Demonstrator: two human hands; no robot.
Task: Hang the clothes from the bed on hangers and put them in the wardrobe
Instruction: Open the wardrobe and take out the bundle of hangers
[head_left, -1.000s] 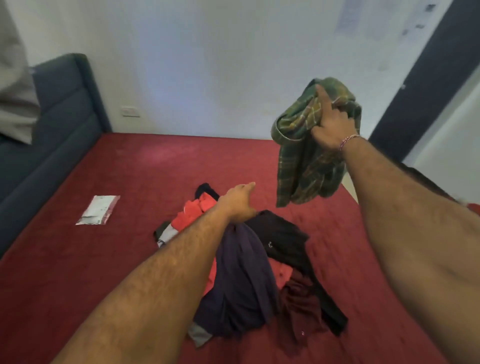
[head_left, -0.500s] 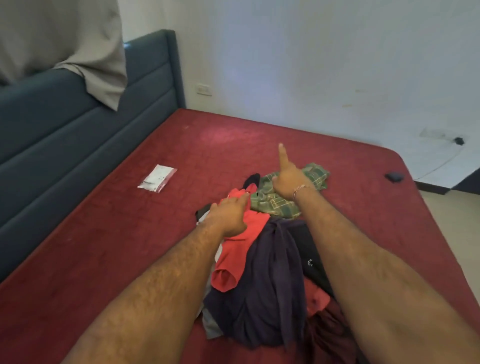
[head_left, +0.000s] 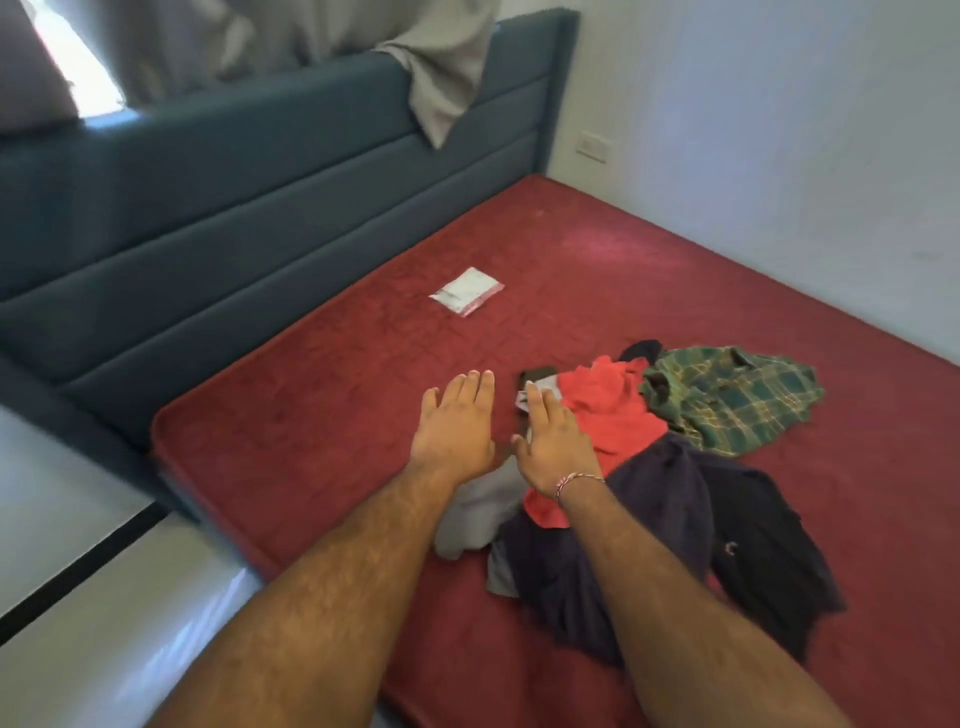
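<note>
Two hands flat, nothing held: left hand (head_left: 454, 421) over bare bed (head_left: 322, 467), right hand (head_left: 553, 441) over pile edge | clothes (head_left: 613, 431) heaped mid-bed, plaid shirt (head_left: 727, 402) on top | judged: sorting before hangers

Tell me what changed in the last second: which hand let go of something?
The right hand brought the green plaid shirt down and released it on the red bed. Both hands, left hand too, are now flat and empty. The clothes pile and plastic packet stayed.
</note>
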